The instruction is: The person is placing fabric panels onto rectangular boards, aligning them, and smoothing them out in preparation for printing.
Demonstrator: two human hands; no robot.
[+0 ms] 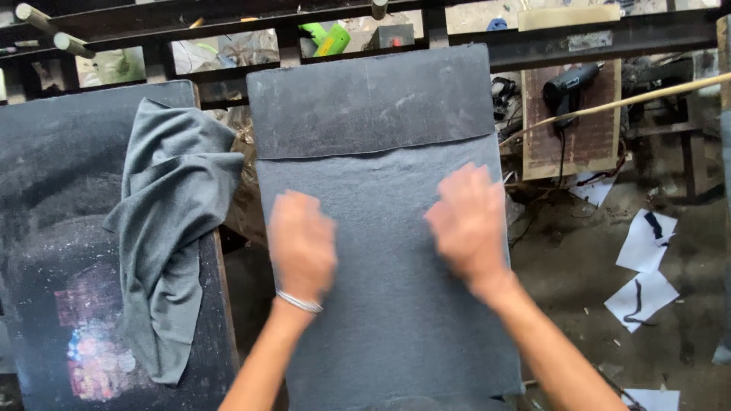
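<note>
Head view: centre of frame, looking down on a dark board (365, 91) draped with grey cloth (388, 304).
Cloth: covers the board's lower part, top edge bare above.
Left hand (301, 243): blurred, flat over the cloth at centre left, fingers spread, gripping nothing; bangle (299, 302) on the wrist.
Right hand (468, 224): blurred, over the cloth at centre right, fingers apart, holding nothing.
Second cloth (171, 228): crumpled, left of frame, on another dark board (53, 190).
Heat gun (567, 85): upper right, on a brown panel (590, 148).
Paper scraps (643, 266): right, on the floor.
</note>
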